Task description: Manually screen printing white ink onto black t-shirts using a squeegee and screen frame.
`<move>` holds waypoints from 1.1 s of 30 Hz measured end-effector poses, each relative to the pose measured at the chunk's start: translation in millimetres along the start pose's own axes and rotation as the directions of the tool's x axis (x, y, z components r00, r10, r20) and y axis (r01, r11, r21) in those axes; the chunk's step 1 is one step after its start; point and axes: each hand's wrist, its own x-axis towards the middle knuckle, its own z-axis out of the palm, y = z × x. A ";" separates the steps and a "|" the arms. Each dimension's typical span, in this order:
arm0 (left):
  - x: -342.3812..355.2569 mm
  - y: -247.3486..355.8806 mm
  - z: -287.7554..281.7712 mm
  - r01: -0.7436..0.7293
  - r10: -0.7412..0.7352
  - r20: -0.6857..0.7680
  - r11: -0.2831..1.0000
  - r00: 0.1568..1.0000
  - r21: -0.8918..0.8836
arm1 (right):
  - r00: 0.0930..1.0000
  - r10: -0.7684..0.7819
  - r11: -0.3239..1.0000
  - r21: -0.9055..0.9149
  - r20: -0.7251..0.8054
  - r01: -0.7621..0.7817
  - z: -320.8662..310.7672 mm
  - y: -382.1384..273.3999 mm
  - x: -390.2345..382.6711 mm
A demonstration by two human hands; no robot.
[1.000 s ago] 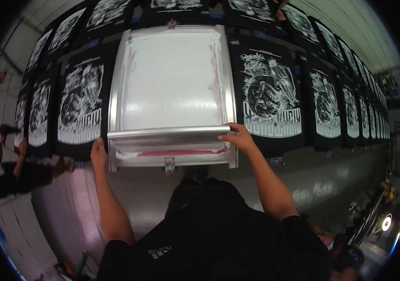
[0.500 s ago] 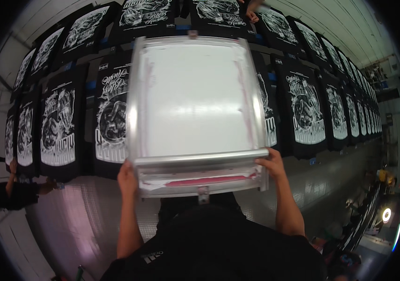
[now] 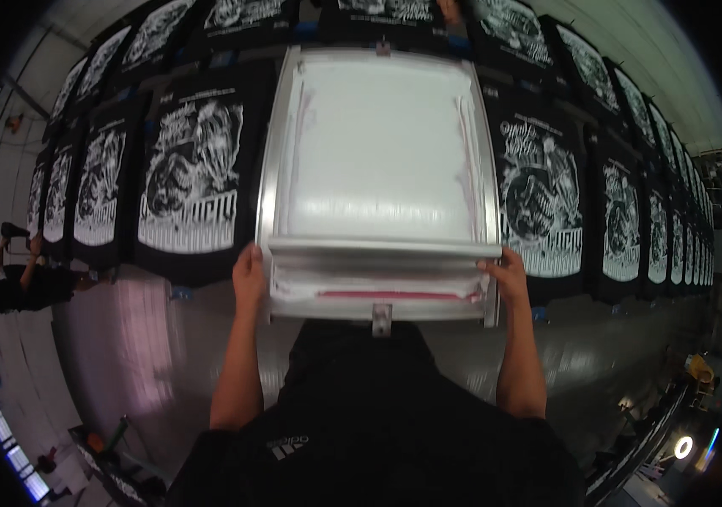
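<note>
A metal-framed printing screen (image 3: pixel 378 152) with a pale mesh, pinkish smears and a pink strip at its near end sits centrally among black printed T-shirts. A metal squeegee bar (image 3: pixel 382 248) lies across its near part. My left hand (image 3: pixel 248 275) has its fingers closed on the screen's left edge, near the bar's end. My right hand (image 3: pixel 506 277) grips the right end of the squeegee bar and the frame's edge, thumb on top. Printed black shirts (image 3: pixel 188 173) lie flat on both sides of the screen.
Long rows of shirt boards (image 3: pixel 538 203) run left and right, with a second row behind. A co-worker (image 3: pixel 19 283) holds a dark object at the far left. Below lies a metal walkway (image 3: pixel 150 346). A lit ring lamp (image 3: pixel 683 448) is at lower right.
The screen and both my hands shifted right in the view, with different shirts now beside the screen. My left hand has closed in on the frame's edge.
</note>
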 end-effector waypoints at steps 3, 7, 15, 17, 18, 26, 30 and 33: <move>6.9 15.3 9.0 0.029 -0.029 -0.003 0.999 1.000 0.044 | 1.000 0.013 0.996 -0.086 0.000 -0.012 -12.0 8.2 13.1; 20.6 17.4 10.9 0.088 -0.088 0.000 0.994 0.996 -0.057 | 0.996 -0.052 0.998 0.028 0.072 0.050 2.2 7.9 25.1; 31.2 -12.3 1.3 0.046 -0.035 0.061 0.982 0.997 -0.182 | 0.997 -0.021 0.995 0.100 0.073 0.013 22.9 16.6 10.7; 30.1 -13.2 2.3 0.034 -0.021 0.068 0.980 0.997 -0.194 | 0.998 -0.017 0.995 0.097 0.064 0.011 22.3 17.2 9.5; 30.6 -12.7 1.3 0.026 -0.013 0.068 0.980 0.998 -0.199 | 0.998 -0.008 0.995 0.097 0.064 0.002 23.1 18.7 9.9; 30.1 -19.4 0.0 -0.028 0.037 0.057 0.990 0.998 -0.140 | 0.997 -0.040 0.996 0.085 0.064 0.034 22.1 21.0 10.7; 26.5 -9.6 3.4 0.032 -0.023 0.080 0.994 0.997 -0.108 | 0.999 -0.005 0.997 0.081 0.054 0.001 17.8 21.0 14.2; 30.8 -5.6 1.2 0.052 -0.042 0.084 0.992 0.996 -0.111 | 0.999 -0.021 0.996 0.089 0.050 0.016 22.8 19.4 14.6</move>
